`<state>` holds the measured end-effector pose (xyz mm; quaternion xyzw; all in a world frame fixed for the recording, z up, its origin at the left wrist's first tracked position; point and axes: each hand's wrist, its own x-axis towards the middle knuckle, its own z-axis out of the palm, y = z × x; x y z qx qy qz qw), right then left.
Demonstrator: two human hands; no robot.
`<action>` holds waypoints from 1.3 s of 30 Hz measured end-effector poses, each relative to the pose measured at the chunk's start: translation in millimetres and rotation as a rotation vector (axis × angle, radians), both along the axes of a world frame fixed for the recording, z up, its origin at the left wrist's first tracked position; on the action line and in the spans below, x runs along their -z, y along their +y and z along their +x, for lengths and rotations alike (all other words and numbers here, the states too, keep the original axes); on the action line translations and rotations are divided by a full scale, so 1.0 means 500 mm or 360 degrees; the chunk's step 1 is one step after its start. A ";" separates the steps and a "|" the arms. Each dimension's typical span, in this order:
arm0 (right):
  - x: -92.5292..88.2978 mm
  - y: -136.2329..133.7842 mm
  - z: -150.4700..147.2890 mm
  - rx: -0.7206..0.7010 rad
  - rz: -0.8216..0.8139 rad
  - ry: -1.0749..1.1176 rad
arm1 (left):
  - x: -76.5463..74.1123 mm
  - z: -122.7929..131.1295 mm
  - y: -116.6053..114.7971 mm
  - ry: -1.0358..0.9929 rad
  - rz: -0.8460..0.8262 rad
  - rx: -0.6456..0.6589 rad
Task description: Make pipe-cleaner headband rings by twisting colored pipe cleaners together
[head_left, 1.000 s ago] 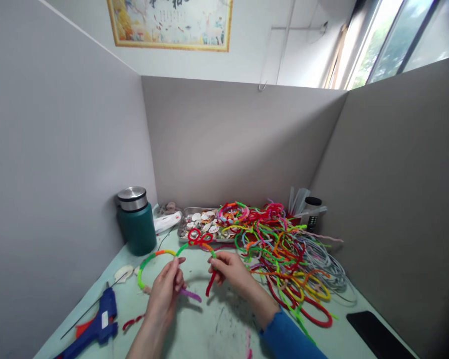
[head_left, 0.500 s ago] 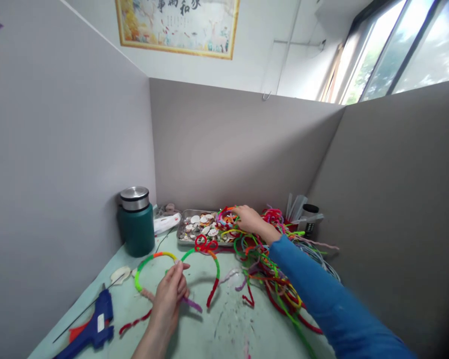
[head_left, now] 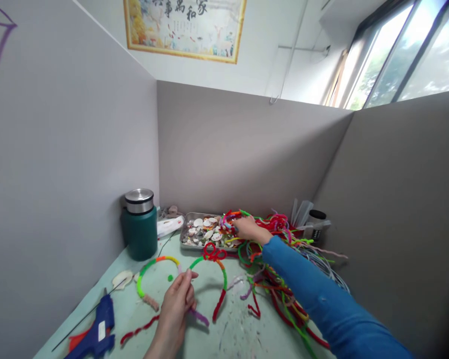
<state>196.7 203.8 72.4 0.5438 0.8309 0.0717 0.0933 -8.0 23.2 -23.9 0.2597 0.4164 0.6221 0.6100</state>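
Observation:
My left hand (head_left: pixel 176 305) is closed in a pinch on a multicoloured headband (head_left: pixel 160 263) wrapped in fuzzy pipe cleaners, holding it just above the pale green table (head_left: pixel 232 336). A red pipe-cleaner bow (head_left: pixel 212 252) sits on top of the headband's right arc. My right hand (head_left: pixel 247 228), in a blue sleeve, reaches far back into the tangled pile of coloured pipe cleaners (head_left: pixel 280 259), next to the metal tray (head_left: pixel 187 234). Its fingers are curled among the strands; what they hold is hidden.
A dark green flask (head_left: pixel 140 225) with a steel lid stands at the back left. The tray holds several small shells. A blue glue gun (head_left: pixel 93 336) lies at the front left, a loose red pipe cleaner (head_left: pixel 136 331) beside it. Grey partition walls enclose the desk.
My right hand let go of the headband's right end and reached back into the pipe-cleaner pile near the tray. My left hand kept its grip on the headband.

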 end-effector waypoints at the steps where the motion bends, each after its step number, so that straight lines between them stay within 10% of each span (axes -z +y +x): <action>1: -0.011 0.007 0.006 -0.0015 0.0031 0.0031 | -0.001 0.000 0.000 -0.0004 0.0003 -0.0001; 18: -0.183 0.055 -0.107 -0.0389 0.0285 0.0611 | -0.019 0.002 -0.010 -0.0051 -0.0017 -0.0067; 26: -0.116 0.086 -0.214 -0.0431 -0.0032 0.0904 | -0.014 0.004 -0.008 -0.0154 -0.0029 -0.0180; 33: -0.095 0.138 -0.212 -0.0184 0.0182 0.1179 | -0.008 0.001 -0.004 -0.0197 -0.0029 -0.0189; 39: -0.050 0.038 -0.134 -0.0224 -0.0113 0.1331 | -0.015 -0.001 -0.009 -0.0283 0.0069 -0.0236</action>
